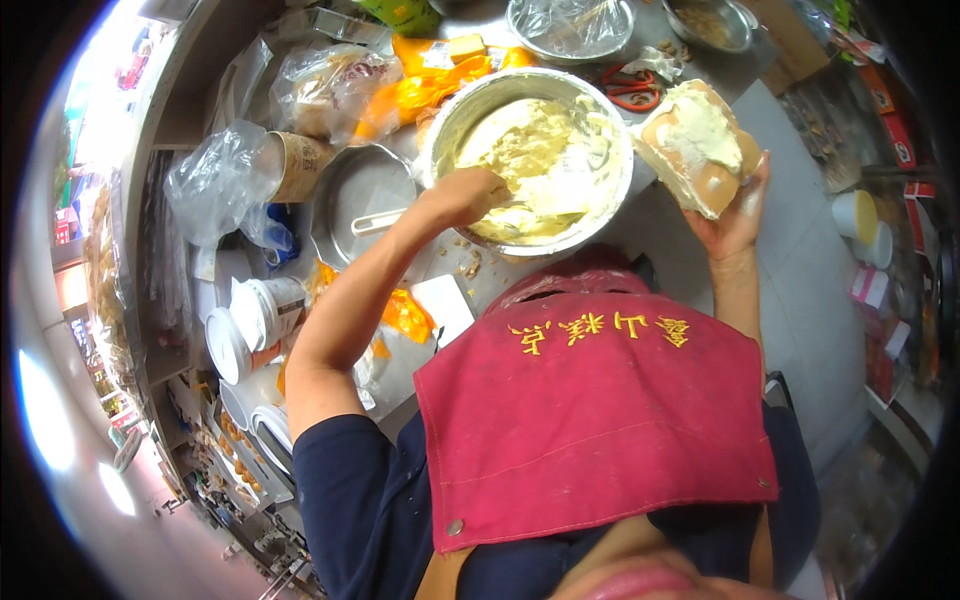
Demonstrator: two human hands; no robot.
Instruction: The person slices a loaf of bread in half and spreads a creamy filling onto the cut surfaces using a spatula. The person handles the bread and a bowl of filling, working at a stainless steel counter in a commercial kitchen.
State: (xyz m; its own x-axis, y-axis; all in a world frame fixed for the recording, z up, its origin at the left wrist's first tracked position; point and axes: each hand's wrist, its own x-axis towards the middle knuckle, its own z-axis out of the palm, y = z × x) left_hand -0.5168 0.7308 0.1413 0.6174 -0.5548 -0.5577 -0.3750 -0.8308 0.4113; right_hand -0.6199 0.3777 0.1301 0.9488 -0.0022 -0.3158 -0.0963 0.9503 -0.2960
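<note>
My left hand [476,196] is closed over the near left rim of a large round metal bowl [626,180] of pale yellow cream [525,150]. It grips a spatula, whose pale slotted handle [379,222] sticks out beyond my wrist over a round metal pan [364,172]; the spatula's head is mostly hidden in the cream. On the right my right hand [731,217] holds up a thick tan piece of bread or cake [675,180] from below and the right side. Pale cream [705,135] is spread over its top and along its edge.
Red-handled scissors [634,88] lie beyond the bowl's right side. Orange packaging [405,97], a plastic-bagged food item [322,90] and a paper tub [300,166] stand left. White tubs [229,345] are nearer. A metal bowl with plastic film [570,30] is at the back.
</note>
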